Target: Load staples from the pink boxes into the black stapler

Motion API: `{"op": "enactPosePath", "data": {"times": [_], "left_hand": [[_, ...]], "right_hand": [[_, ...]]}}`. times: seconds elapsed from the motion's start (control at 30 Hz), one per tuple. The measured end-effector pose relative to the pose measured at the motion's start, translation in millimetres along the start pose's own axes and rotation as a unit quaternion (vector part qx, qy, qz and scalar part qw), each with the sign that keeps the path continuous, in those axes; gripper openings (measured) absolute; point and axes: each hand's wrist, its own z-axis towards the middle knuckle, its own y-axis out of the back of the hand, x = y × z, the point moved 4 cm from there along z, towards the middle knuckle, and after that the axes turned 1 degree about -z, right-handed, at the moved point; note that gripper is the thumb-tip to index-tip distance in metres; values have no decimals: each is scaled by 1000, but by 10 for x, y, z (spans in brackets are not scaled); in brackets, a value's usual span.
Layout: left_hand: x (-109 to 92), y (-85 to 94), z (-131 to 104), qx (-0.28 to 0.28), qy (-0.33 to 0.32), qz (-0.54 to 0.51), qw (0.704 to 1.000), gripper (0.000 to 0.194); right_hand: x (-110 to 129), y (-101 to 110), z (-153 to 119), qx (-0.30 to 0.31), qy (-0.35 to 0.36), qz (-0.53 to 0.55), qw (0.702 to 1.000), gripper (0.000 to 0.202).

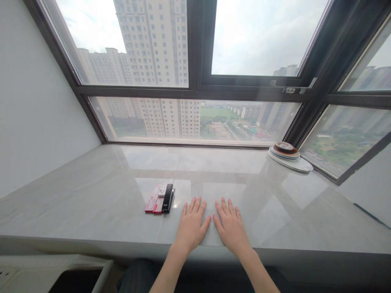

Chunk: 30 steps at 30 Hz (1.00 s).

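Note:
My left hand (192,226) lies flat on the pale stone sill (91,203), palm down with its fingers spread, holding nothing. Beside it, mirrored, my right hand (230,228) rests the same way, also with nothing in it. The two thumbs point toward each other with a small gap between them. Just left of my left hand lies a black stapler (168,198). Against the stapler's left side sit red-and-white boxes (152,199), with a smaller white box (162,190) on top near the far end.
At the far right corner a stack of round plates (285,152) stands by the window frame (195,92). A white wall (39,101) bounds the sill on the left. Below the front edge, at lower left, is a white cabinet-like unit (30,272) with a dark opening.

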Motion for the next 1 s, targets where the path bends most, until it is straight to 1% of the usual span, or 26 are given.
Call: {"op": "enactPosePath", "data": {"times": [0.1, 0.33, 0.53, 0.6, 0.7, 0.77, 0.83, 0.9, 0.93, 1.0], "left_hand": [[6, -3, 0, -2, 0, -1, 1000, 56], [-10, -18, -18, -9, 0, 3, 1000, 56], [-27, -22, -29, -6, 1, 9, 1000, 57], [-30, -24, -35, -3, -3, 10, 1000, 57], [-43, -15, -73, 3, -2, 11, 1000, 57], [-63, 8, -135, 7, -1, 11, 1000, 58], [-97, 44, -229, 12, -7, 11, 1000, 60], [-131, 83, -347, 20, -15, 9, 1000, 62], [-143, 101, -410, 25, -18, 7, 999, 62], [-157, 129, -529, 37, -23, 2, 999, 60]], "right_hand": [[10, 8, -5, -2, 3, 1, 1000, 61], [37, 12, -15, 1, -14, -10, 1000, 60], [54, 18, -31, -2, -20, -5, 1000, 59], [55, 58, -8, -4, -30, 3, 1000, 57], [109, 183, 106, 6, -39, 31, 999, 52], [236, 286, 236, 29, -30, 84, 996, 51], [471, 378, 394, 52, -6, 153, 987, 55], [798, 443, 563, 48, 27, 206, 977, 65], [981, 458, 648, 36, 42, 222, 973, 70], [1342, 420, 818, 35, 51, 240, 969, 77]]}}
